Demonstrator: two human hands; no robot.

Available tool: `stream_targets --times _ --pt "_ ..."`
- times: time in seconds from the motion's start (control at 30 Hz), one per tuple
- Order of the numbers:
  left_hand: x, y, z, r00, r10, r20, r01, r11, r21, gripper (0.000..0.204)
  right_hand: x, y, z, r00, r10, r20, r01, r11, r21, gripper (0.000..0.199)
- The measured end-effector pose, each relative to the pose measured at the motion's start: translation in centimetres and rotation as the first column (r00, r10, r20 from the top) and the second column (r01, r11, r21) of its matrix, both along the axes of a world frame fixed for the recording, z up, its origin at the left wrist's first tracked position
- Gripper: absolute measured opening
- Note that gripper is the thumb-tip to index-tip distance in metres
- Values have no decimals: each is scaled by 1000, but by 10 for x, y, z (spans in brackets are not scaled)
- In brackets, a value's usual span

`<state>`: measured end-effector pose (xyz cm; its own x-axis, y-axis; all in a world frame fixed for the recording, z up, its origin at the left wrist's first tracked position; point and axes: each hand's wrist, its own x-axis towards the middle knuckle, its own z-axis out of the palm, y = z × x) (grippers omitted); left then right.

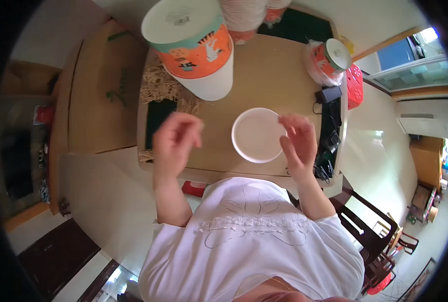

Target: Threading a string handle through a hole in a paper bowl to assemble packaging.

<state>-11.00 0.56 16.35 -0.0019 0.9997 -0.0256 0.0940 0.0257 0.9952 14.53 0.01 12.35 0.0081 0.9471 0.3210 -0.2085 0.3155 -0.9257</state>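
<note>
Container (257, 136), round and white with a smooth raised rim and a plain, faintly pinkish inside, sits on the tan tabletop (269, 70) between the hands, closer to the right hand (300, 143). That hand's thumb and fingers are parted at the near-right rim; whether they touch it I cannot tell. Left hand (177, 137), blurred, hangs well clear of it, fingers loosely curled around nothing visible. Ahead of this hand stands a large orange-and-green printed tub (196, 58).
</note>
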Motion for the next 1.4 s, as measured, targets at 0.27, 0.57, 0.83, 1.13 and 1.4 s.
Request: stream_targets --times 0.27,0.57,0.83,1.13,1.4 --pt "59 29 22 977 -192 -95 198 979 54 9 -4 44 54 842 366 396 -260 919 -297 27" --pt "48 35 -21 946 -129 -299 127 992 -24 5 77 36 38 865 -53 500 162 971 -178 5" --pt "41 31 -77 897 -130 -422 112 991 -67 9 112 33 15 909 -200 365 322 893 -313 6" --pt "76 21 -166 863 -296 -409 193 942 -276 29 101 33 -29 746 -42 664 325 894 -308 10" --pt "83 42 -183 797 -211 -566 277 960 32 31 74 38 -51 892 31 450 186 883 -430 12"
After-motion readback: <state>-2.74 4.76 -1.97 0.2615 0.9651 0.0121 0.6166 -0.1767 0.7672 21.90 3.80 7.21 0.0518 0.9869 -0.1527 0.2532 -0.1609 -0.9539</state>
